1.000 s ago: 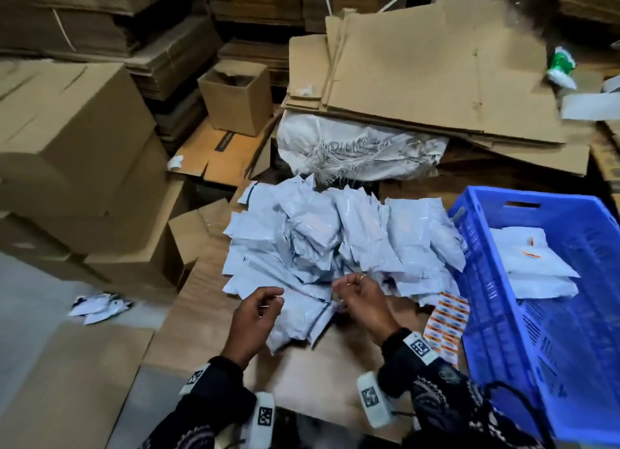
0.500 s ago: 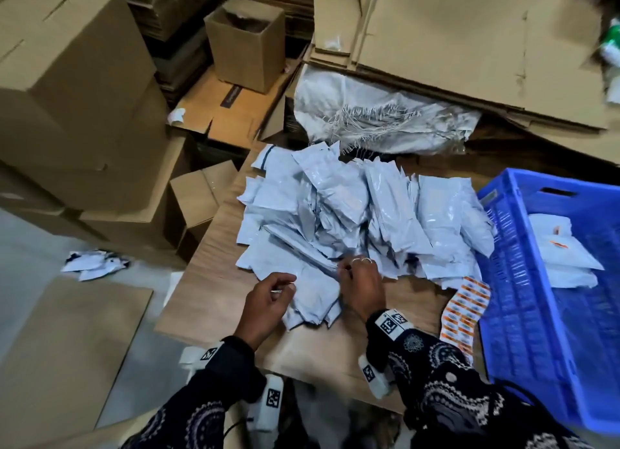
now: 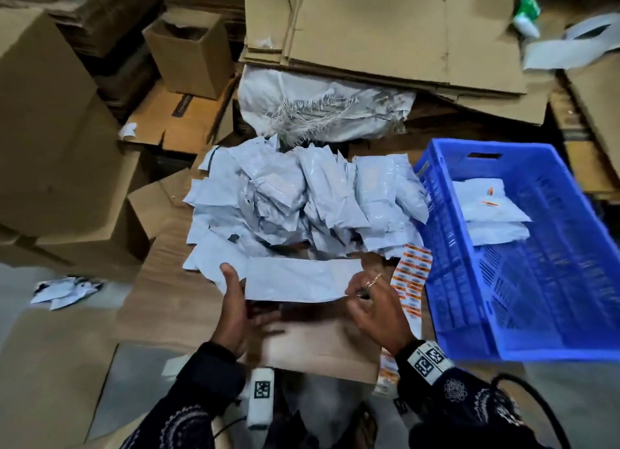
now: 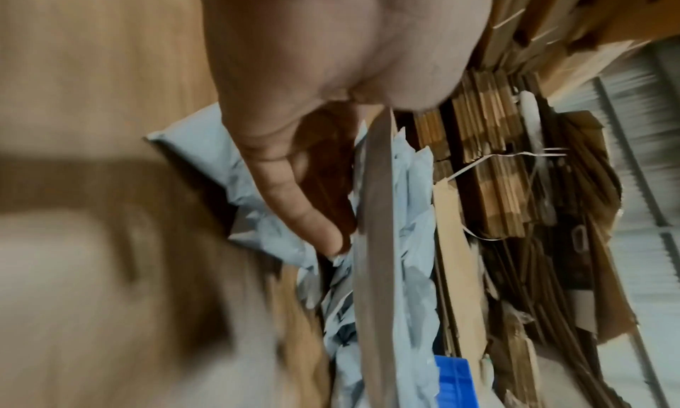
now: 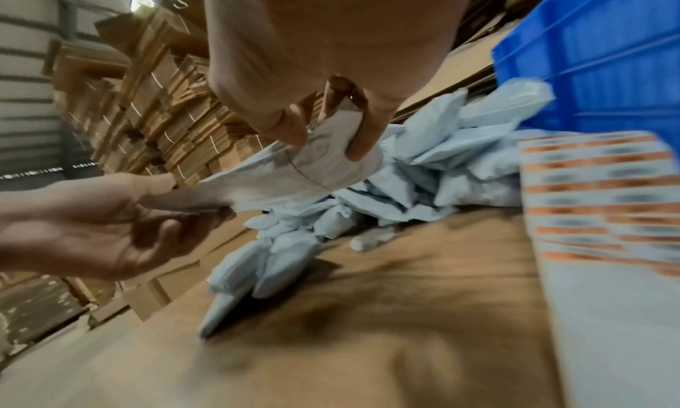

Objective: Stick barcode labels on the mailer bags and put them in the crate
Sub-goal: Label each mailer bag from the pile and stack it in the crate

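One pale grey mailer bag (image 3: 295, 280) is stretched flat between my hands, just above the near part of the wooden table (image 3: 167, 280). My left hand (image 3: 235, 280) pinches its left end, thumb on top. My right hand (image 3: 359, 287), wearing a ring, grips the right end (image 5: 331, 141). Behind it lies a heap of mailer bags (image 3: 302, 200). The sheet of orange barcode labels (image 3: 411, 274) lies flat on the table right of my right hand. The blue crate (image 3: 483, 146) stands at the right with a few labelled bags (image 3: 486, 210) inside. In the left wrist view the bag (image 4: 375, 240) shows edge-on.
Cardboard boxes (image 3: 50, 129) are stacked at the left and flattened cardboard sheets (image 3: 385, 29) at the back. A white woven sack (image 3: 318, 106) lies behind the heap. Paper scraps (image 3: 63, 289) sit on the floor at the left. A green and white bottle (image 3: 526, 15) is far right.
Both hands were at the heap's near edge; now they have drawn one bag out toward me and hold it spread between them. The head view has tilted down.
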Available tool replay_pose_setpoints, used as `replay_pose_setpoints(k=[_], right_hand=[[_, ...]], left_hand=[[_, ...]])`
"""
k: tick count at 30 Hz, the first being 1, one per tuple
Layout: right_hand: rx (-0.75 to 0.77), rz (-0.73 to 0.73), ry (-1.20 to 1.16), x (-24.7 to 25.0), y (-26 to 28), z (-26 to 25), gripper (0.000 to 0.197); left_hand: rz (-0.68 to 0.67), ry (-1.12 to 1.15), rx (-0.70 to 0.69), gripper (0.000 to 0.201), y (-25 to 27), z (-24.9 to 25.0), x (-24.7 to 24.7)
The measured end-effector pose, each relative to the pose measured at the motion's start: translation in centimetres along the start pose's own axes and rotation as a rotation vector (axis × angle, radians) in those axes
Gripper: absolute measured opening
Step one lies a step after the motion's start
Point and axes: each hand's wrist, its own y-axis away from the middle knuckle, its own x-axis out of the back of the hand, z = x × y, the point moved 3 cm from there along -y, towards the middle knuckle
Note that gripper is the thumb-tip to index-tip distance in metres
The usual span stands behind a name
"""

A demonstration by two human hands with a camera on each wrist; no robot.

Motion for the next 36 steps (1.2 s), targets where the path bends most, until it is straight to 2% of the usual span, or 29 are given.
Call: replay_pose_setpoints(k=[3, 4, 8, 12, 14, 15, 18, 21, 23, 25, 27, 29, 31, 36], right_hand=[[-0.079, -0.088, 0.015, 0.8, 3.1, 3.2, 0.01], [-0.114, -0.111, 0.033, 0.6, 3.7, 4.2, 0.013], [-0.247, -0.146, 0.08, 0.1, 6.5, 8.1, 0.029], [-0.475, -0.073, 0.074, 1.1, 9.1, 11.0, 0.023], [-0.601, -0.045, 0.099, 2.2, 10.9, 13.0, 0.023], [-0.638, -0.078, 0.104, 2.5, 11.6, 13.7, 0.024], [-0.619, -0.309, 0.147, 2.6, 13.8, 14.6, 0.031], [-0.472, -0.398, 0.283, 2.1, 14.5, 14.1, 0.04], [-0.422, -0.423, 0.395, 1.8, 14.3, 13.7, 0.047], [-0.425, -0.432, 0.466, 1.5, 14.0, 13.3, 0.049], [-0.423, -0.42, 0.517, 1.2, 14.0, 13.1, 0.047], [-0.424, -0.409, 0.549, 0.9, 14.0, 12.7, 0.044], [-0.442, -0.42, 0.564, 0.6, 14.1, 12.5, 0.042], [-0.478, -0.346, 0.53, 0.4, 14.6, 12.0, 0.028]], left_hand=[[-0.049, -0.176, -0.048, 0.032, 0.5, -3.1, -0.8], [-0.055, -0.235, -0.085, 0.03, 0.3, -4.2, -0.8], [-0.055, -0.335, -0.147, 0.043, -0.3, -8.9, -1.5], [0.023, -0.273, -0.125, 0.035, -0.1, -11.6, -2.3], [0.051, -0.297, -0.129, 0.038, -0.4, -12.5, -2.3], [0.071, -0.328, -0.142, 0.042, -0.5, -12.7, -2.3], [0.177, -0.561, -0.176, 0.066, -0.8, -12.6, -2.1], [0.227, -0.718, -0.289, 0.088, -0.8, -12.1, -2.0], [0.224, -0.854, -0.389, 0.093, -0.4, -11.6, -2.2], [0.263, -1.042, -0.462, 0.086, 0.7, -11.3, -2.8], [0.177, -1.163, -0.637, 0.067, 2.1, -11.1, -4.5], [-0.065, -1.213, -0.755, 0.05, 2.7, -11.8, -6.6], [-0.28, -1.304, -0.768, 0.043, 2.5, -12.9, -8.6], [-0.614, -1.544, -0.936, 0.039, -0.2, -15.6, -13.1]])
